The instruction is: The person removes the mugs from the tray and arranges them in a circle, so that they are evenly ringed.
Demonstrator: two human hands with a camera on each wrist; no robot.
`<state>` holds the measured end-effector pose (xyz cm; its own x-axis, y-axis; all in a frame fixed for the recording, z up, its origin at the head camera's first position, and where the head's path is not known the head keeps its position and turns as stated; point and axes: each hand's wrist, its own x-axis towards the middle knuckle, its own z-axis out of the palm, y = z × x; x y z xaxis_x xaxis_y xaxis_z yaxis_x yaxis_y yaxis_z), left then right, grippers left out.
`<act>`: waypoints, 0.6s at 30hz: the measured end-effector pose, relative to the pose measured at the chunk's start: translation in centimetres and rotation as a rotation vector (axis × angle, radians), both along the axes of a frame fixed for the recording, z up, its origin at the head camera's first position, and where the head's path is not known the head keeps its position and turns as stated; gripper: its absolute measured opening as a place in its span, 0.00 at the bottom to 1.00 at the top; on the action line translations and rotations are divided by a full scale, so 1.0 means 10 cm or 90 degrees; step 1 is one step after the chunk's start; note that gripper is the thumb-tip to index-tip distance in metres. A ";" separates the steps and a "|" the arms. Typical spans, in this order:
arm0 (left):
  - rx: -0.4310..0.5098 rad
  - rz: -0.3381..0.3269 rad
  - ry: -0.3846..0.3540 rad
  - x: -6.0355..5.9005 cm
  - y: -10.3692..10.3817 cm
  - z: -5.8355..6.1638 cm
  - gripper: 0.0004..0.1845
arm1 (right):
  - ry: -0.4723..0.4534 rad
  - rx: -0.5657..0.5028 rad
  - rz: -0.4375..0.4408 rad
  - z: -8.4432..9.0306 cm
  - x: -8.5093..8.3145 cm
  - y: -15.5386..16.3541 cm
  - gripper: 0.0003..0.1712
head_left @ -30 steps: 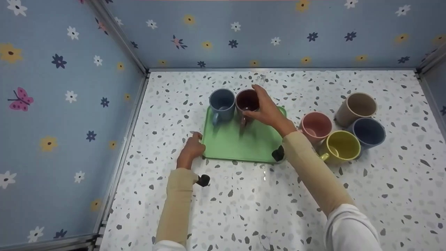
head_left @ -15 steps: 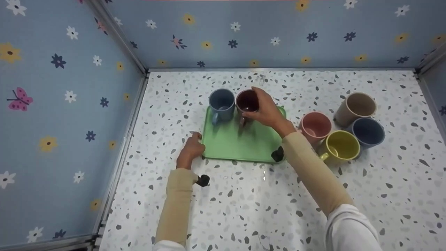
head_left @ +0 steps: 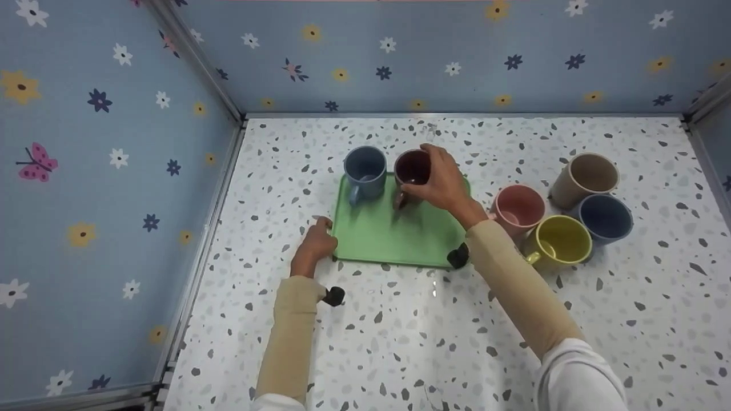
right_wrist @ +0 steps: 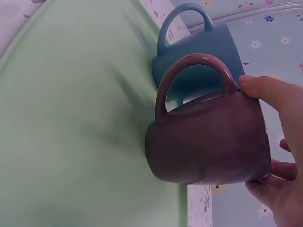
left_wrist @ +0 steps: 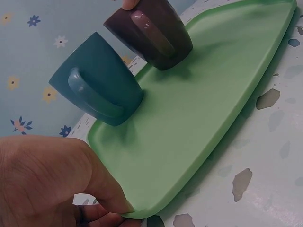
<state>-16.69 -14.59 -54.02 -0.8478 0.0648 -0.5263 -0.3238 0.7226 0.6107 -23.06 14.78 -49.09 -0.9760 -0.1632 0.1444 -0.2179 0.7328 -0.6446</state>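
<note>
maroon mug (head_left: 410,171): upright at the far edge of the green tray (head_left: 394,234), near its middle, mouth up; its handle points toward 6 o'clock, at the person.
right hand (head_left: 442,185): comes in from 4 o'clock and grips the maroon mug at the rim; in the right wrist view the thumb (right_wrist: 265,92) lies on the side next to the handle and the other fingers (right_wrist: 277,175) curl round the opposite side, clamped on the mug.
contact: in the left wrist view the mug's base appears to sit on the tray, though I cannot tell whether full weight is on it.
blue mug (head_left: 364,170): at 9 o'clock of the maroon mug, just beside it, on the tray's far left corner, handle also toward 6 o'clock.
left hand (head_left: 315,244): at the tray's near left corner, well apart from both mugs; thumb pressed on the rim, fingers curled under the edge.
nearer hand: the right.
bench (head_left: 400,331): speckled; at 3 o'clock of the tray stand a pink mug (head_left: 518,206), yellow mug (head_left: 558,240), navy mug (head_left: 605,218) and beige mug (head_left: 585,178), bunched together.
</note>
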 end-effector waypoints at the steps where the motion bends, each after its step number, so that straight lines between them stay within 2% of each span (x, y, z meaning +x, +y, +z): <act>1: -0.003 0.000 0.000 0.00 0.00 0.00 0.27 | -0.001 0.000 -0.005 0.00 0.00 0.01 0.55; 10: -0.003 -0.002 0.000 0.01 0.01 0.00 0.28 | 0.022 -0.015 -0.035 0.01 0.00 0.12 0.53; 18: -0.006 0.005 0.004 0.01 0.00 -0.01 0.28 | 0.042 -0.034 -0.086 0.12 -0.04 0.23 0.50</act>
<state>-16.56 -14.58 -54.08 -0.8519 0.0528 -0.5210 -0.3258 0.7254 0.6063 -23.42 17.13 -47.91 -0.9766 -0.0213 0.2142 -0.1629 0.7234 -0.6709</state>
